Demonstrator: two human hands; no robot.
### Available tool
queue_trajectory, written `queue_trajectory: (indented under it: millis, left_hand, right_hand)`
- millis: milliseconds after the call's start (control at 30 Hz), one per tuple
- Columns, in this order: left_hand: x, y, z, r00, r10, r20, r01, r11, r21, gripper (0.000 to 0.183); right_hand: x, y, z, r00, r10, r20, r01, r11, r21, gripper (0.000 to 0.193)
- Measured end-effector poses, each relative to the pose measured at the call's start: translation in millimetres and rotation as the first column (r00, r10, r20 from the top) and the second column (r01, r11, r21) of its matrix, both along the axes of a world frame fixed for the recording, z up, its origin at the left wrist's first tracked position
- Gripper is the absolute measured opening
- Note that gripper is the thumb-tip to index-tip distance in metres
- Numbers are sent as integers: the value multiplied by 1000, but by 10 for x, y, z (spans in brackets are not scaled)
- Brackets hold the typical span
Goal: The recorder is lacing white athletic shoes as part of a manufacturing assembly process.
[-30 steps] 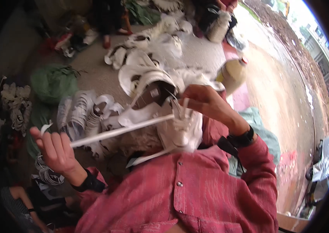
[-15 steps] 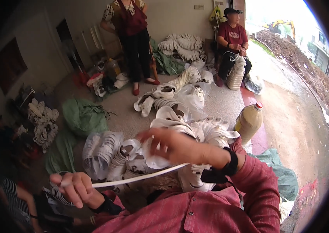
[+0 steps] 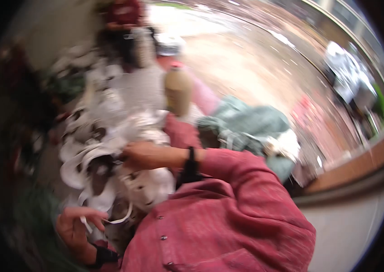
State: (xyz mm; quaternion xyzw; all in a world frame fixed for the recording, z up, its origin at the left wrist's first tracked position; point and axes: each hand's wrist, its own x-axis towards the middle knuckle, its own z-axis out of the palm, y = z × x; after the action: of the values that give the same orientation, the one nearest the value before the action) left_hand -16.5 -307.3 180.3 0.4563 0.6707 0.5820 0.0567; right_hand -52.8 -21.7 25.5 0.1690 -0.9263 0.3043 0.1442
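Observation:
In a pinch between thumb and fingers, my left hand (image 3: pixel 79 226) holds a flat white shoelace (image 3: pixel 123 219) at the lower left. The lace curves up from it toward the white shoe uppers (image 3: pixel 145 187). Over the pile, my right hand (image 3: pixel 141 155) is at the edge of another white shoe upper (image 3: pixel 93 156) with a dark opening. Motion blur and the uppers hide its fingertips, so its grip does not show. A black band is round each wrist.
More white uppers (image 3: pixel 110 97) run away from me in a heap. Beyond my right arm stand a large tan-filled bottle (image 3: pixel 178 90) and a green sack (image 3: pixel 251 124). A person in red (image 3: pixel 124 16) sits at the far end, by a pale outdoor yard (image 3: pixel 228 50).
My view has swung right, showing more of the yard and sack. The lace, taut before, now hangs in a curve. My right hand has come down to the uppers.

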Motion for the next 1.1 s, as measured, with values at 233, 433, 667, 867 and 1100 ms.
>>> queue_trajectory:
  millis: [233, 433, 667, 867, 1100]
  left_hand:
    - [-468, 833, -971, 978, 134, -162, -189, 898, -398, 13]
    - [-474, 950, -1231, 883, 79, -464, -231, 932, -280, 8]
    - [-489, 863, -1309, 886, 97, -454, -202, 961, -190, 5]
    - [-471, 879, -1292, 928, 135, -348, -189, 974, -127, 5]
    - [-560, 1047, -1305, 929, 200, -313, -225, 973, -46, 10]
  right_hand:
    - [191, 95, -115, 998, -28, -58, 27, 999, -19, 28]
    - [226, 41, 2, 1000, -22, -16, 18, 969, -247, 26]
    - [149, 120, 52, 923, 204, 325, -68, 920, -385, 48]
    - [197, 115, 99, 910, 272, 313, -95, 872, -480, 43]
    - [193, 3, -89, 982, 12, 190, 58, 931, -361, 47]
